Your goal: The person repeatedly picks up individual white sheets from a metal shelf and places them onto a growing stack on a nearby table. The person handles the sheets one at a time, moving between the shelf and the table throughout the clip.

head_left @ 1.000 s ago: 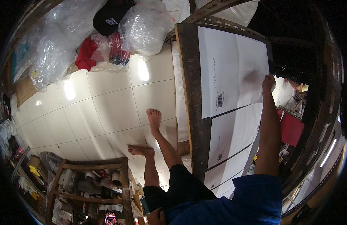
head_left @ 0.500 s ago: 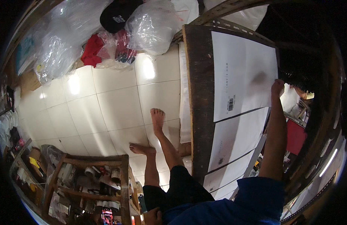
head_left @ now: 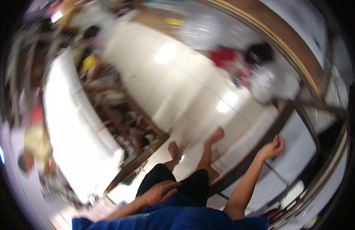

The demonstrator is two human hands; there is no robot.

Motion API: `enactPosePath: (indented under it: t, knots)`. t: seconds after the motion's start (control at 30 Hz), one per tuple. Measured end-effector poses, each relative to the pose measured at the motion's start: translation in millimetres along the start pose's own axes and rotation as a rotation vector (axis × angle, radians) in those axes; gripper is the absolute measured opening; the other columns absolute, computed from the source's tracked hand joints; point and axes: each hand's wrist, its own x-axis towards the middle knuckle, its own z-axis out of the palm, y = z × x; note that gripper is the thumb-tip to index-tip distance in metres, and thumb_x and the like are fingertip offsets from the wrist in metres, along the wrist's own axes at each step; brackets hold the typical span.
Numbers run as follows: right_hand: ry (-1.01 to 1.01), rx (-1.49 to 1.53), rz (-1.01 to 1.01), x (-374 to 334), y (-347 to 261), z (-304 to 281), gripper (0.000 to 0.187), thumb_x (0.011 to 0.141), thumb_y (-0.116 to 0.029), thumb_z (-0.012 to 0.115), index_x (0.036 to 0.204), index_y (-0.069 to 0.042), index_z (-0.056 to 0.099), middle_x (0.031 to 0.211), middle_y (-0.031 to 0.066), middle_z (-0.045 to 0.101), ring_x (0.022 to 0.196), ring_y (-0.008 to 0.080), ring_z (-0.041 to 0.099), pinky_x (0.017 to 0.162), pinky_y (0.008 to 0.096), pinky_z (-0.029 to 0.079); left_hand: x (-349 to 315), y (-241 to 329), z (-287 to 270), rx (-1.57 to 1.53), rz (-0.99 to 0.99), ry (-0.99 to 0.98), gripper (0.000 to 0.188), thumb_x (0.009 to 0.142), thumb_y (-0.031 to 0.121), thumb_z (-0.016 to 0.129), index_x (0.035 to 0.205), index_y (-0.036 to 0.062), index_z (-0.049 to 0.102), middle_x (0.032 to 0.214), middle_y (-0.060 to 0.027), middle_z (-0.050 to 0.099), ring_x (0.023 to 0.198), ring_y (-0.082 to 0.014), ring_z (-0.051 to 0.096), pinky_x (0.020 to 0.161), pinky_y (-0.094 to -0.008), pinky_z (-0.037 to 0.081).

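My left hand [head_left: 162, 192] hangs before my dark shorts with its fingers loosely stretched out; I see nothing in it. Over the dark board on my right, my right hand [head_left: 272, 148] is raised with its fingers curled in, and nothing shows in them. White sheets lie under and around that hand: a far sheet [head_left: 296, 134] and a nearer sheet [head_left: 261, 180], with a dark gap between them. The picture is smeared by motion, so print on the sheets cannot be read.
A long, bright white surface [head_left: 70, 122] stretches along the left, beside a wooden rack [head_left: 127, 99] of small items. At far left is another person in a yellowish top [head_left: 35, 142]. Plastic-wrapped bundles [head_left: 200, 32] and a red cloth [head_left: 223, 56] lie beyond the tiled floor [head_left: 162, 84].
The view has swung to the left, bringing the long white surface and the other person in. My right hand has come off the sheet's far edge. My left hand has come further into view.
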Motion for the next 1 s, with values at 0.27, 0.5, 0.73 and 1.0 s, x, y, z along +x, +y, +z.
enactPosePath:
  t: [0.27,0.5,0.73,1.0]
  knots:
    - [-0.937,0.248,0.111,-200.4,-91.0,1.6,0.021,0.098,-0.024,0.053,0.099,-0.004,0.053,0.094,0.0041,0.056,0.078,0.0148,0.054,0.070,0.0278,0.046,-215.5,65.7,-111.2,-0.032,0.550,0.601,0.028,0.091,0.009,0.057,0.118,0.0005,0.058,0.108,-0.0164,0.061,0.094,-0.0307,0.062,0.080,-0.0372,0.051]
    - [-1.248,0.060,0.327,-301.8,-14.5,-101.3,0.018,0.095,-0.025,0.056,0.087,-0.011,0.048,0.077,0.0014,0.049,0.065,0.0146,0.049,0.056,0.0302,0.043,-399.9,-72.7,-161.0,0.119,0.280,1.657,0.026,0.080,-0.004,0.062,0.106,-0.0008,0.062,0.092,-0.0130,0.064,0.081,-0.0252,0.063,0.073,-0.0330,0.050]
    - [-1.321,-0.125,0.567,-347.0,2.5,-147.8,0.016,0.092,-0.016,0.056,0.089,-0.003,0.049,0.078,0.0065,0.052,0.063,0.0187,0.051,0.053,0.0322,0.043,-453.5,-271.9,-206.8,0.600,-0.325,1.751,0.024,0.081,0.010,0.064,0.105,0.0028,0.063,0.095,-0.0152,0.062,0.087,-0.0341,0.060,0.076,-0.0411,0.049]
    - [-1.194,0.144,0.264,-361.3,-178.3,-149.7,0.014,0.095,-0.022,0.056,0.093,-0.009,0.050,0.082,0.0014,0.053,0.068,0.0117,0.051,0.058,0.0277,0.044,-450.4,-269.0,-220.4,0.456,-0.004,1.888,0.005,0.080,0.006,0.061,0.085,0.0036,0.061,0.079,-0.0108,0.060,0.067,-0.0320,0.058,0.060,-0.0405,0.047]
